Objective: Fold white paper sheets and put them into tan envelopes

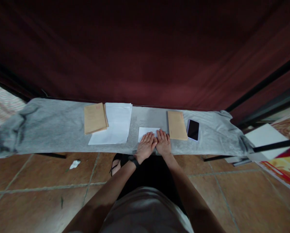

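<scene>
White paper [143, 130], small, probably folded — lies at the near middle of the covered bench, partly hidden under both hands. Surroundings, by size:

Dark red drape [145, 74]: beyond the bench's far edge.
Grey cloth [50, 123]: covers the bench from left to right.
White sheets [118, 123]: loose stack, left of the white paper.
Brown envelopes, left pile [94, 118]: overlap the stack's left side.
Brown envelopes, right pile [177, 125]: just beside the right hand.
Left hand [146, 147] and right hand [163, 142]: palms down, fingers extended, thumbs close together; neither grasps anything, both rest flat.
Phone [193, 130]: dark screen up, right of the right pile.
Black wristband [134, 160]: on the left wrist.

Step in hand, as judged: pressing the paper flat, perhaps setting a crease. A next move would call for easing the palms up — without dragging the paper — and finding an edge to pinch.
</scene>
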The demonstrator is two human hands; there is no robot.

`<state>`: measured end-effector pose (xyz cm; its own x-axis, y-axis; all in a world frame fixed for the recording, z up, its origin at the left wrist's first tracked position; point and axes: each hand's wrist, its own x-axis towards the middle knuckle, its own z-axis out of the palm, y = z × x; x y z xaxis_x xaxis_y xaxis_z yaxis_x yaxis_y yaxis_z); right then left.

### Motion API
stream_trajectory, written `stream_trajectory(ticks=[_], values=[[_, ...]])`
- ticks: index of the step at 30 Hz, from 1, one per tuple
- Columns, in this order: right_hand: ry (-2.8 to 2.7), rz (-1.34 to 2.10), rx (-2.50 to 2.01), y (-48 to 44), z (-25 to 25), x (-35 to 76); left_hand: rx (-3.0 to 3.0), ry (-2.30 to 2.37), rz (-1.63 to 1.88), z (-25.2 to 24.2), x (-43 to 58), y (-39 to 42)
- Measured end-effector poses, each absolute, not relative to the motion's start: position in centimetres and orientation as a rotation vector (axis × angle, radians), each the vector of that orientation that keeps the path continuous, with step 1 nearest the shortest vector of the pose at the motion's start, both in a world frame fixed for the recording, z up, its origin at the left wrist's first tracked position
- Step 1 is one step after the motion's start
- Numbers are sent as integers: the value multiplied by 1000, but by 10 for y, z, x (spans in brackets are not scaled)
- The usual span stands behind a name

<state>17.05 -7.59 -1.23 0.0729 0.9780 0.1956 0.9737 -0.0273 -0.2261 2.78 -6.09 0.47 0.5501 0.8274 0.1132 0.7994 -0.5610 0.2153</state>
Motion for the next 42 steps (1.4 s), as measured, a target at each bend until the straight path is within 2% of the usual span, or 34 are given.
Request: stream_trajectory(ticks=[20,34,42], values=[[-1907,-28,-2036,-74,-20,170,2592,1674,263,-3,1,-58],[-1900,-36,-2044,-74,-18,169,2528,1783,251,10,2,-55],[-1922,-24,-2026,-75,-15,169,2572,1551,299,19,28,-39]])
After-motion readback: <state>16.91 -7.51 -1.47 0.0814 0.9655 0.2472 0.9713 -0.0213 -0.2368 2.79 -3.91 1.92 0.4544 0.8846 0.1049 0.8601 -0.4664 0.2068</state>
